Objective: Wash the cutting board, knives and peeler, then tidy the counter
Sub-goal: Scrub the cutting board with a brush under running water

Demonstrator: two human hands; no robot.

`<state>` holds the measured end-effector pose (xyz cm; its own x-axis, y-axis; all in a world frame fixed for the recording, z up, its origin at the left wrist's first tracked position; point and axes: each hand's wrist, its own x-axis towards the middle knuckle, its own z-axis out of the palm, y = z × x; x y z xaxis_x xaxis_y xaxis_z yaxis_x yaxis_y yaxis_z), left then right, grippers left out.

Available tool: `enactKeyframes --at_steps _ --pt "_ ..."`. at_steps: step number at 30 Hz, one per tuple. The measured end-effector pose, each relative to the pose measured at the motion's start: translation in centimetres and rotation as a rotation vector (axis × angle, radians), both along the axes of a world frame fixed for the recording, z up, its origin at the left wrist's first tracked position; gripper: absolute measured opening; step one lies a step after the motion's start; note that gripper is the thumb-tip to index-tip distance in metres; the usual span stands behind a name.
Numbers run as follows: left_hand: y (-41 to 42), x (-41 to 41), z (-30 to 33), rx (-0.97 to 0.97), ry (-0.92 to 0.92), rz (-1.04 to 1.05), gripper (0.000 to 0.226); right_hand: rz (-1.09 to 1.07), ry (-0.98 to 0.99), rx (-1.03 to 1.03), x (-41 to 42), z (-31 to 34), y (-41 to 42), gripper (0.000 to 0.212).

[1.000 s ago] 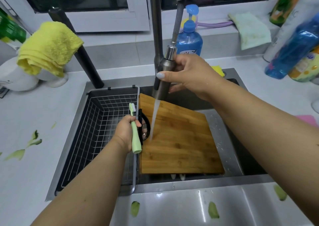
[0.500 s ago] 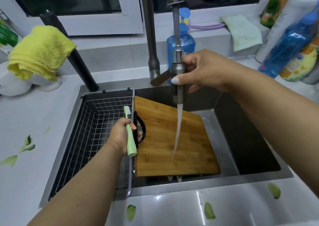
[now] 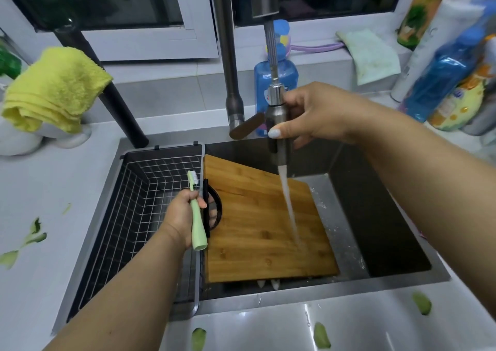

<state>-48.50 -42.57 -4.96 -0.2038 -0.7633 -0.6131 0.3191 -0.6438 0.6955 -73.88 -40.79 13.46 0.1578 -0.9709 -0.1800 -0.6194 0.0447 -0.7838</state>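
Head view: looking down at a dark metal sink (image 3: 402, 246) set in a white counter (image 3: 40, 189)
Right hand: the right hand (image 3: 316, 114) is wrapped round the silver pull-out tap head (image 3: 277, 125); the thumb lies across its front; the fingers are curled behind it
Water: a stream of water (image 3: 288, 205) runs down from the tap head; it lands on the right part of the board
Board: the brown wooden cutting board (image 3: 263, 224) lies tilted in the sink; its left edge is just beside the black wire basket (image 3: 139, 208)
Left hand: the left hand (image 3: 182, 216) is closed round a pale green toothbrush (image 3: 197, 216); the bristles point up; the hand is at the board's left edge, by a black ring handle (image 3: 213, 208)
Under the board: two white tips (image 3: 268, 283) stick out at the front edge; I cannot tell what they are
Counter: green peel scraps (image 3: 35, 232) lie on the left and along the front; a yellow folded cloth (image 3: 53, 90) sits at the back left; a blue soap bottle (image 3: 276, 74) stands behind the tap; more bottles (image 3: 440, 77) stand at the right
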Motion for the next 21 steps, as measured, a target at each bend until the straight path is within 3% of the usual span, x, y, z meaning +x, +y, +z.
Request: enactKeyframes --at_steps 4,9,14,21 --pt "0.1 -0.1 0.2 -0.001 -0.003 -0.009 0.038 -0.017 -0.295 0.047 2.3 -1.6 -0.6 0.028" --pt "0.2 -0.3 0.8 -0.016 -0.001 -0.037 0.051 -0.079 -0.423 -0.026 4.4 -3.2 -2.3 0.04" --pt "0.3 -0.4 0.9 -0.018 -0.013 -0.022 0.053 -0.146 -0.364 -0.134 4.7 -3.8 -3.5 0.047" --pt "0.4 -0.5 0.8 -0.017 -0.014 0.011 0.053 -0.127 -0.102 -0.245 2.6 -3.7 -4.1 0.029"
